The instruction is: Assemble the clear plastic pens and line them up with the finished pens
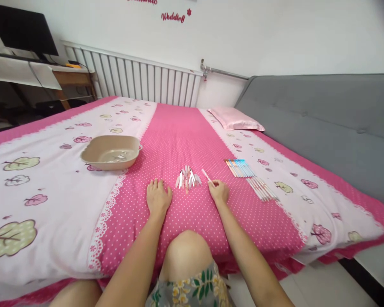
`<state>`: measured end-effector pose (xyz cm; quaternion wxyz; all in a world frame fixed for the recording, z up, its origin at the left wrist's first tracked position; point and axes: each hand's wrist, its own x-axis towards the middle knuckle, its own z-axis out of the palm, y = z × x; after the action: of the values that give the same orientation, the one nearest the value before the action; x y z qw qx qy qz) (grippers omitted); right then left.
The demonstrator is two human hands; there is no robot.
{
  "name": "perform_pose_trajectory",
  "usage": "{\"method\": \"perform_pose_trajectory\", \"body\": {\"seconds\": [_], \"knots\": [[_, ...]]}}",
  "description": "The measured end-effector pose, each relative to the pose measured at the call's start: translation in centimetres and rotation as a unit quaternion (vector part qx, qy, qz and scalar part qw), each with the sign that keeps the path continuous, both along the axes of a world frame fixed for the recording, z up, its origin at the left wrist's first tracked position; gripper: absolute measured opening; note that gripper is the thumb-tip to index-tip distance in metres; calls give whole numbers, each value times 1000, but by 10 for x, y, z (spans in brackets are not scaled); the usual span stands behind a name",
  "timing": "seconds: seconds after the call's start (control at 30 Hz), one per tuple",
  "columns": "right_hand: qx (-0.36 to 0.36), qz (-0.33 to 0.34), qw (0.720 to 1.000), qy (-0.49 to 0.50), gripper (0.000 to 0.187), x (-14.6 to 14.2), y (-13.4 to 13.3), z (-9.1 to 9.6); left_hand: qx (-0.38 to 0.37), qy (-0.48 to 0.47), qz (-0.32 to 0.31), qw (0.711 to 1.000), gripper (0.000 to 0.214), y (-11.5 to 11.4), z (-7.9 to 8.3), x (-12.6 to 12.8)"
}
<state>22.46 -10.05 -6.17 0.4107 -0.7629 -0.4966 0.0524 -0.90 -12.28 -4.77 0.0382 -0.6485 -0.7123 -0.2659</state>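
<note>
My left hand (158, 197) lies flat on the pink dotted bedspread (179, 132), fingers stretched out, holding nothing. My right hand (218, 190) is closed in a pinch on a thin pink pen (206, 175) that points up and to the left. Between the two hands lies a small pile of pen parts (188, 177), white and pink. To the right of my right hand are two rows of pens (240, 167), one with blue ends, one lower with pink and white barrels (261, 189).
A beige square basin (111, 152) with small pieces inside sits on the bed's left part. A pink pillow (235, 119) lies at the far right by a grey sofa back (323, 123). A white radiator (137, 79) and a desk (35, 70) stand behind. My knee (185, 251) is at the bed's front edge.
</note>
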Motion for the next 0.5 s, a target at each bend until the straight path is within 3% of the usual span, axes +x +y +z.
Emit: {"method": "perform_pose_trajectory", "body": {"seconds": [0.2, 0.5], "knots": [[13, -12, 1000, -22, 36, 1, -11, -5, -9, 8, -3, 1000, 51, -2, 2, 0], [14, -15, 1000, -6, 30, 5, -17, -4, -15, 20, -3, 1000, 52, 1, 2, 0]]}}
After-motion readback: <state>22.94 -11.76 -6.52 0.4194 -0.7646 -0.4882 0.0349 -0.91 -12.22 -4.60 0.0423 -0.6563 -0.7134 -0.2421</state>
